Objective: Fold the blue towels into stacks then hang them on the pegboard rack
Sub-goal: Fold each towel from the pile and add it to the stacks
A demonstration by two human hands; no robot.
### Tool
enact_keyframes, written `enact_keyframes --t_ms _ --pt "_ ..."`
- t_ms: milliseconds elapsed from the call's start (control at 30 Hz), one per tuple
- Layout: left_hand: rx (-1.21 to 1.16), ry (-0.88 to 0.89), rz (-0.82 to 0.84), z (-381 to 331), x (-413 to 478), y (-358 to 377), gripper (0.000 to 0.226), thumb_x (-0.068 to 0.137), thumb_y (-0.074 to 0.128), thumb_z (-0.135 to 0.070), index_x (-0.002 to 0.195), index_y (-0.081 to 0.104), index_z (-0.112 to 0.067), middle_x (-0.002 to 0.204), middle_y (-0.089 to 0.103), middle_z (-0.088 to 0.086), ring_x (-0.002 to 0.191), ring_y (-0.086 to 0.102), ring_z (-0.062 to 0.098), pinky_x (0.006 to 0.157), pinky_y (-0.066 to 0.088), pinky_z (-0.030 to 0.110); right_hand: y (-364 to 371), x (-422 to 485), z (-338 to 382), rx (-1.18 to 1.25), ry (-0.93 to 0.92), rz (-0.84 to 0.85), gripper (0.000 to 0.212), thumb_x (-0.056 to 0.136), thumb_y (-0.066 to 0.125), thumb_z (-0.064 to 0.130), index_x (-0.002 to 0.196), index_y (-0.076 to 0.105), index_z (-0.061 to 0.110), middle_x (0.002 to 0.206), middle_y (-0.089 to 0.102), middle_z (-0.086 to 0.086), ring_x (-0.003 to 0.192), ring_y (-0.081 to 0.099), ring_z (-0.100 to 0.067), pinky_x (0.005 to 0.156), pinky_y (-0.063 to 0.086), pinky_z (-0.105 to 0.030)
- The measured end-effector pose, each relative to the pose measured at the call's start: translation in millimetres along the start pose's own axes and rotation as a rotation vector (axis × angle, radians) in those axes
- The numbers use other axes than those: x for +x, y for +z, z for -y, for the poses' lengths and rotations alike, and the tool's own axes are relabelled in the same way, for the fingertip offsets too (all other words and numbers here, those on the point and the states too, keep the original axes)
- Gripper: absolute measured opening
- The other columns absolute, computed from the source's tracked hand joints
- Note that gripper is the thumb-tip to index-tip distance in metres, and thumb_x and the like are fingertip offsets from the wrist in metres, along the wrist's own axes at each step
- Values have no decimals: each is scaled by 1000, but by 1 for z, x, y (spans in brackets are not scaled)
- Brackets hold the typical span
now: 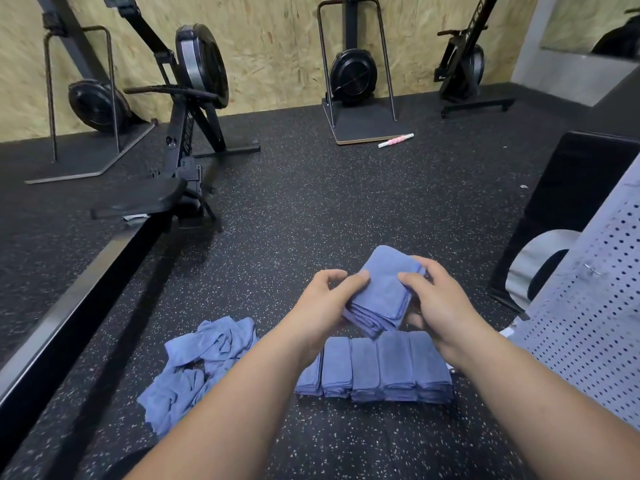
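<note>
Now both hands, left hand [323,299] and right hand [438,299], grip a folded towel bundle [384,292] by its sides; loosened fingers could spill its layers onto the stacked row [377,368] beneath.

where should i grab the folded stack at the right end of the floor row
Likely best: take the rightmost folded stack by its near end, coming in low from your side, pinching top and underside so the grip clamps all layers. Its left long side sits against the neighbouring stack, leaving no gap there, while the layered near edge faces you.
</note>
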State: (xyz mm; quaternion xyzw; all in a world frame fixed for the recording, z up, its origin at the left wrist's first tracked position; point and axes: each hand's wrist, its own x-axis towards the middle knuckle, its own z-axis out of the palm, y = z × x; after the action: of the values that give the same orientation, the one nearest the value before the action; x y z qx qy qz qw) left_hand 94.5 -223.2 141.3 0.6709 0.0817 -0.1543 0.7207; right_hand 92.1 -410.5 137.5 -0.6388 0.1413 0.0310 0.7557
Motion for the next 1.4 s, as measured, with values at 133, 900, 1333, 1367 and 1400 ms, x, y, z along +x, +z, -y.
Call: enact_keyframes --t_ms 133,900,1333,1367,1400 --pt "165 49 -19 6 -7 -6 62 94 76 -51 147 47 -36 118 73 5 99 77 19 88 65 45 3 -8 1 -50 -24 148 31 104 62 10 129 67 27 118 77 -5 90 77 -17 69 62 -38" --pt "475 53 -47 93 6 -38 46 96 75 -16 136 67 -37 111 73 2 90 70 19 94 60 41 3 -21 -88 -473 39 179 47 90 82 23 132 68 40 128 62 3 105 71 -19 81 63 -35" --pt "395 -248 79 198 30 -45 64 96 71 0 149 57 -34 112 73 5 78 68 15 71 58 28 -8 1 -204 -754 218 173 60 87 84 23 142 63 36 138 65 4 130 59 -14 112 46 -34" --pt "390 -243 63 202 34 -45 64 96 71 0 147 58 -35 115 72 5 81 69 16 72 59 28 -8 5 -209 -756 219 157 59 89 83 23 143 62 36 139 65 4 130 59 -14 113 45 -34" --pt "386 -233 51 205 38 -45 63 96 71 0 146 59 -36 119 69 5 83 69 16 72 60 28 -7 9 -213 -768 207 146 58 90 81 25 144 61 37 141 64 4 131 59 -15 113 45 -35"
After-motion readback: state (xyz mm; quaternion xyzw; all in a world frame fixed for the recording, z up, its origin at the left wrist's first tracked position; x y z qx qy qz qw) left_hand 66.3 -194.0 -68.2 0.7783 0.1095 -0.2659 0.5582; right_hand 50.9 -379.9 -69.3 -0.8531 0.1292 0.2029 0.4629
